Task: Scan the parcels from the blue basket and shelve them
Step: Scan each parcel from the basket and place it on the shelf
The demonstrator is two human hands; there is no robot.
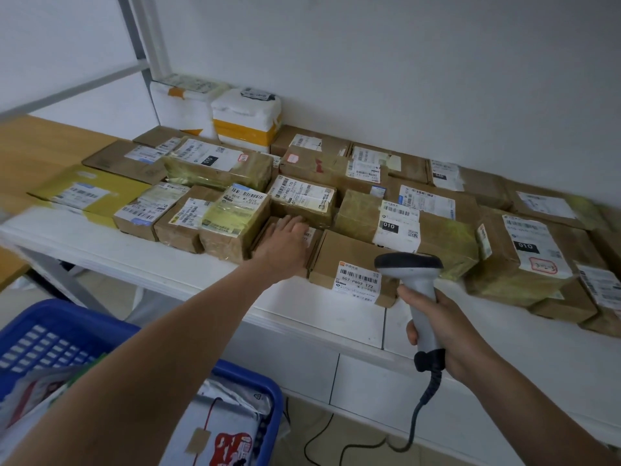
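White wall (403, 62) stands behind a long white shelf (100, 240) packed with parcels.

The left hand (285, 242) lies flat on a low box (312, 250) near the front edge of the shelf. Its fingers are straight and close together, not curled round anything. The low box is squeezed in. A taller box (235, 227) with yellow tape sits tight on its left. A labelled box (339, 250) sits tight on its right. More boxes stand right behind it.

The right hand (437, 334) is wrapped tight round the handle of the scanner (421, 290). The scanner's dark head is up in front of the labelled box, just right of its label (358, 280). That label reads "S07-P802 T72". A curly black cable (424, 401) hangs from the handle.

A big box (437, 237) just behind the scanner has a black patch that says "010". The same patch is on a wide box (504, 264) toward the right end and on a long box (218, 173) toward the back left. The wide box also has a red-edged sticker with handwriting, too blurry to read.

Two white foam boxes (245, 112) with orange tape stand in the back left corner against the wall. A yellow box (90, 193) lies flat near the left end.

The blue basket (265, 391) sits low in front of the shelf, under the left arm. Soft bags (235, 398) lie in it, one white with a red picture.
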